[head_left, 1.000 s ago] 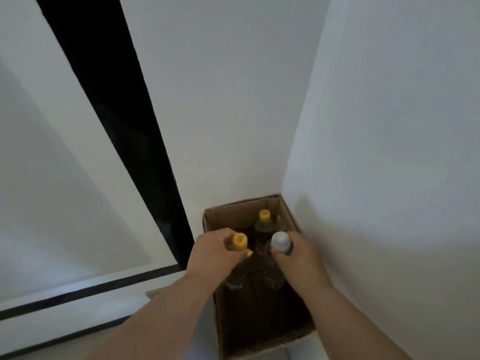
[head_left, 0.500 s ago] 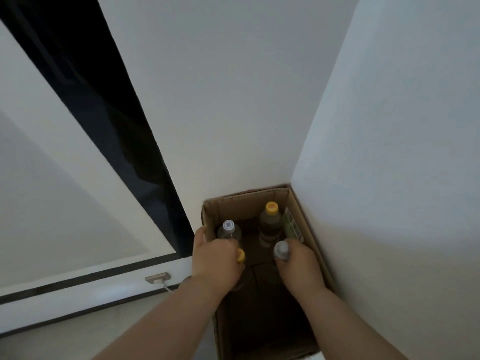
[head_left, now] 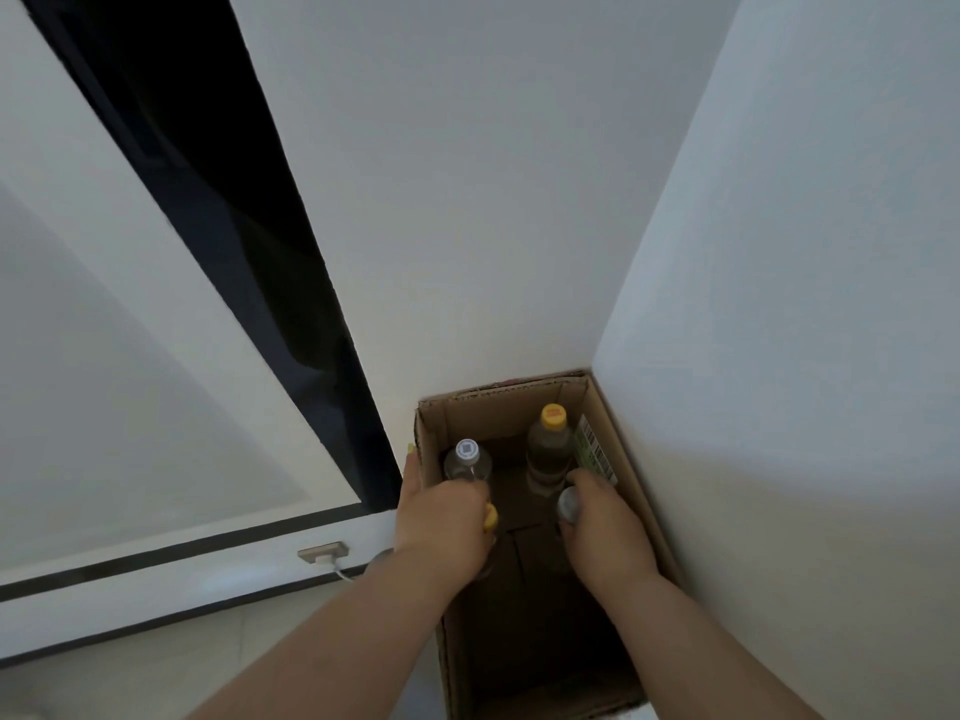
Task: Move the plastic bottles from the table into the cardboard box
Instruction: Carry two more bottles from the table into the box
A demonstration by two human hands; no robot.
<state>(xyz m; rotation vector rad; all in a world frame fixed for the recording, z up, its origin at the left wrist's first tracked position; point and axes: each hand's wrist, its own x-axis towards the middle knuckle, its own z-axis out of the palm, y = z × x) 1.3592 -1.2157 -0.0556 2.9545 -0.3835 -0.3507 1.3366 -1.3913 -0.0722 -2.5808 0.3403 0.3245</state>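
An open cardboard box (head_left: 631,470) stands on the floor in the wall corner. Two bottles stand upright at its far end: a clear one with a white cap (head_left: 466,457) on the left and a yellow-capped one (head_left: 549,449) on the right. My left hand (head_left: 444,527) is inside the box, closed around the neck of a yellow-capped bottle (head_left: 490,518) whose body is hidden. My right hand (head_left: 605,532) grips a grey-capped bottle (head_left: 568,504) low in the box, just in front of the far pair.
White walls close in behind and to the right of the box. A dark gap and a white door panel (head_left: 130,356) run along the left. A wall socket with a white plug and cable (head_left: 324,556) sits low on the left, near the box.
Both hands have lowered their bottles deeper into the box. The view tilted down, so the white-capped bottle at the far left came into sight.
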